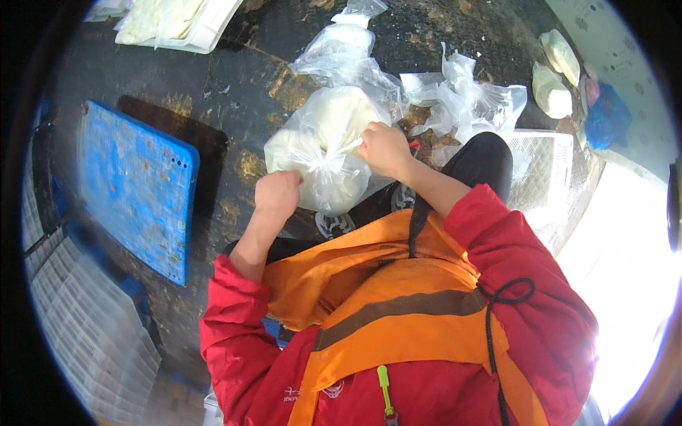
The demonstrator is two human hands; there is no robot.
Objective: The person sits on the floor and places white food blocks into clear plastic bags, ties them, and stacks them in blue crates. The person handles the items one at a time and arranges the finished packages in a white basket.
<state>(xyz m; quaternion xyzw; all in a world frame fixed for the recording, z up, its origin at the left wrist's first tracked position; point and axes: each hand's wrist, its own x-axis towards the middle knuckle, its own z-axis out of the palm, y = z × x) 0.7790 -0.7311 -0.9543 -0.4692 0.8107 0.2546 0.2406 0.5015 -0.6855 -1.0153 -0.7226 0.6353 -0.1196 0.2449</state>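
Observation:
Between my knees sits a full clear plastic bag with pale, off-white contents. Its mouth is gathered into a twisted knot at the middle. My left hand pinches one end of the gathered plastic on the left side, fingers curled. On the right, my right hand grips the other twisted end, which shows as a white strand stretched from the knot. What exactly is in the bag cannot be told through the plastic.
Loose clear plastic bags lie beyond my right knee. A blue board stands at left, near stacked white crates. A white tray holds bagged pale goods. Two filled bags and a white basket are at right.

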